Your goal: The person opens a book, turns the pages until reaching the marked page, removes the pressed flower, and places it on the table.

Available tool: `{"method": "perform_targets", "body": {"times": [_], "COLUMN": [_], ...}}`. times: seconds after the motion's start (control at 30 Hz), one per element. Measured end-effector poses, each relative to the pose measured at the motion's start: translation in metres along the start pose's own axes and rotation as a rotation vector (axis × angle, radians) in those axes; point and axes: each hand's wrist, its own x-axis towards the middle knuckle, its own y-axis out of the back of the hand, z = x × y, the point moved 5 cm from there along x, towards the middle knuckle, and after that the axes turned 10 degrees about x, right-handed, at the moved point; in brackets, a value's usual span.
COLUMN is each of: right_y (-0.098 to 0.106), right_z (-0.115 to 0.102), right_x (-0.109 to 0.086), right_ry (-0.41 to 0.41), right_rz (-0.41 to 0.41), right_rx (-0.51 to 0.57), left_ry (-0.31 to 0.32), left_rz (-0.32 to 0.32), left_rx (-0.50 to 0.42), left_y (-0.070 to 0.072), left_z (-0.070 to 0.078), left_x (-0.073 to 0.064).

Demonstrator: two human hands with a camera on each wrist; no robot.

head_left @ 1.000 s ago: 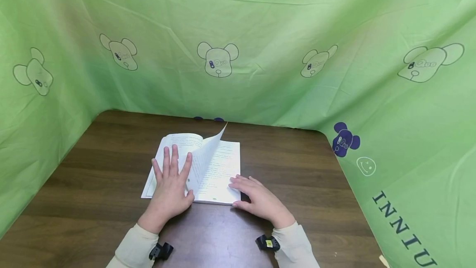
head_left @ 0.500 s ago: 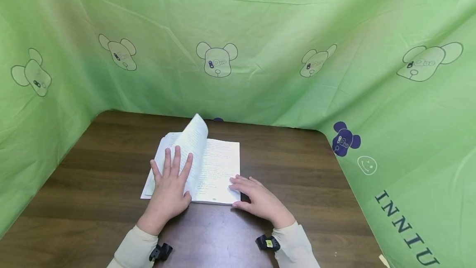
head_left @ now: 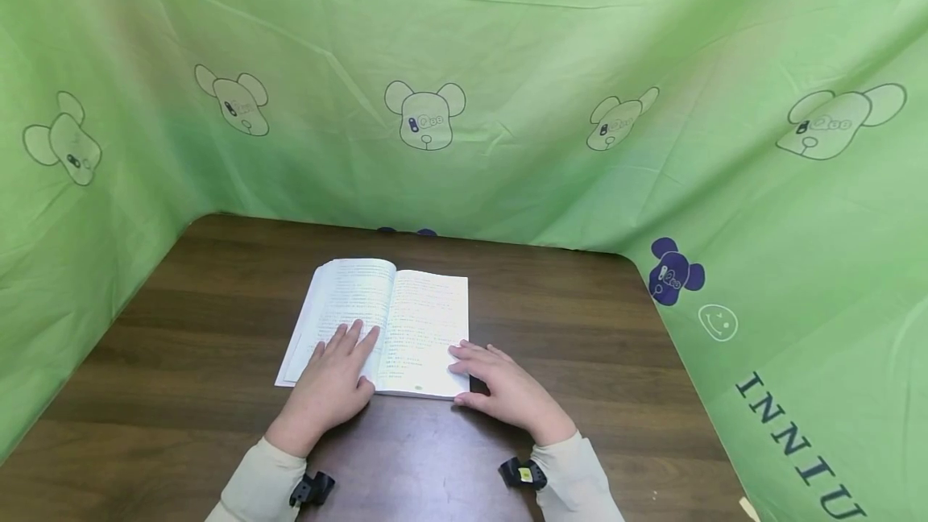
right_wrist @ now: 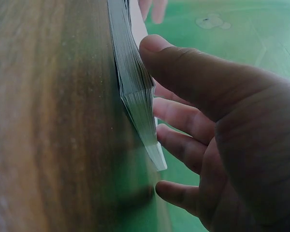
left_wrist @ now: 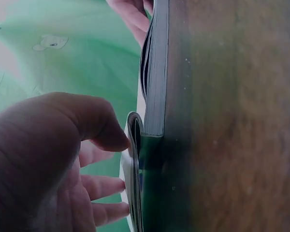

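An open book lies on the table with printed text on both pages. My left hand rests on the lower part of its left page, fingers extended and thumb near the spine. In the left wrist view, the fingertips touch the thinner left-hand stack of pages. My right hand rests at the lower right corner of the right page, fingers loosely spread. In the right wrist view, the thumb lies at the edge of the thick page block, with the other fingers along the outer side.
The dark wooden table extends around the book. A green cloth printed with cartoon bear heads hangs along the back and both sides. Black wrist cameras sit at both cuffs.
A lifted page has swung over from right to left and now lies flat on the left side. My left fingers have drawn back toward the lower page. The right hand stays in place.
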Motion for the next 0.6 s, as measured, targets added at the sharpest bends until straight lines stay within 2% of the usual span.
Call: {"method": "perform_targets", "body": {"times": [0.17, 0.6], "right_y": [0.0016, 0.0003], "right_z": [-0.0026, -0.0021], "right_x": [-0.0001, 0.0012], "right_ry": [0.018, 0.035], "right_rz": [0.008, 0.004], "right_rx": [0.001, -0.022], "left_ry": [0.017, 0.040], "left_rz": [-0.008, 0.033], "left_rx": [-0.003, 0.007], "left_y": [0.0006, -0.0007], "left_z": [-0.0008, -0.0053], "left_x": [-0.0006, 0.0009]}}
